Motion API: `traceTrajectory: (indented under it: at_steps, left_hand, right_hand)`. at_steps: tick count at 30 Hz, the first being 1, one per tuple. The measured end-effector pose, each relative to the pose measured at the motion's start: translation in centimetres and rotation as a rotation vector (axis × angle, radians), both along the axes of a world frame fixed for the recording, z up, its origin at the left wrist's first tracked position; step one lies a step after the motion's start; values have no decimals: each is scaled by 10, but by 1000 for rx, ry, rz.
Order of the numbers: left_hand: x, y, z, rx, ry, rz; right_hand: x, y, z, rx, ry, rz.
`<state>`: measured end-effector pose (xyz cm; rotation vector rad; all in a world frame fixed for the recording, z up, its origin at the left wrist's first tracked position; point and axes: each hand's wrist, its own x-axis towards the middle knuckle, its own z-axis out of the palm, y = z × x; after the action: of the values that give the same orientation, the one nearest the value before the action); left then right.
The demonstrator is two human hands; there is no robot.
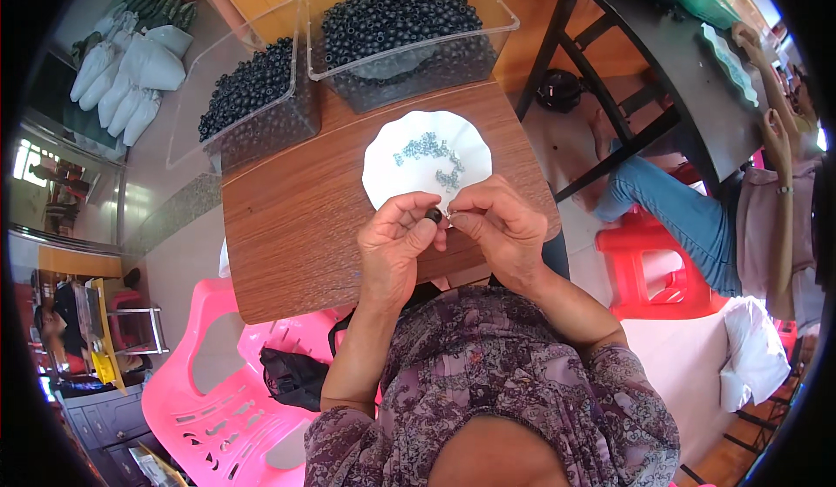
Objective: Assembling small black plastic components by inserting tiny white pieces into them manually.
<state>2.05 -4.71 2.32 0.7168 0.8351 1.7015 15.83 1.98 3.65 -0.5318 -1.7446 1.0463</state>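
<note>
My left hand point(396, 243) pinches a small black round bead-like piece point(433, 214) between thumb and fingers. Close beside it, my right hand point(507, 226) is closed in a pinch on a tiny pale, clear piece point(448, 214), partly hidden by the fingertips. Both hands meet over the near edge of a white scalloped plate point(387, 169), on which many tiny clear, bluish parts point(427, 146) lie scattered. Behind the plate, a clear plastic bin point(418, 73) is heaped with black round pieces with holes point(396, 17). A second clear bin point(261, 121) to its left holds more of them.
The brown wooden table point(292, 235) carries all this. A pink plastic chair point(209, 382) with a black bag point(294, 378) stands at left. At right, a person in jeans point(679, 208) sits on a red stool point(644, 269) by a dark table point(679, 69). White sacks point(131, 78) lie far left.
</note>
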Motion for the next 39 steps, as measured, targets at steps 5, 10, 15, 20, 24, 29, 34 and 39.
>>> traceTrajectory:
  at_steps: [5, 10, 15, 20, 24, 29, 34, 39]
  left_hand:
    - [5, -5, 2, -45, -1, 25]
    - [6, -11, 3, -95, 74, 67]
    - [7, -14, 0, -103, 85, 79]
    - [10, -17, 1, -101, 56, 85]
    - [10, -17, -3, -87, 26, 72]
    - [9, -13, -3, -119, -193, 30]
    - [7, -5, -5, -132, -278, -4]
    - [0, 4, -11, -179, -284, -19]
  right_hand:
    - [0, -2, 4, 119, -22, -40]
    - [-1, -5, 8, 210, -39, -80]
    - [0, -8, 8, 230, -54, -82]
    - [-1, -10, 8, 259, -70, -81]
    - [1, -10, 9, 322, -130, -76]
    - [-4, -12, 7, 266, -113, -96]
    - [-3, -2, 5, 372, -169, -97]
    - [-9, 5, 5, 539, -261, -134]
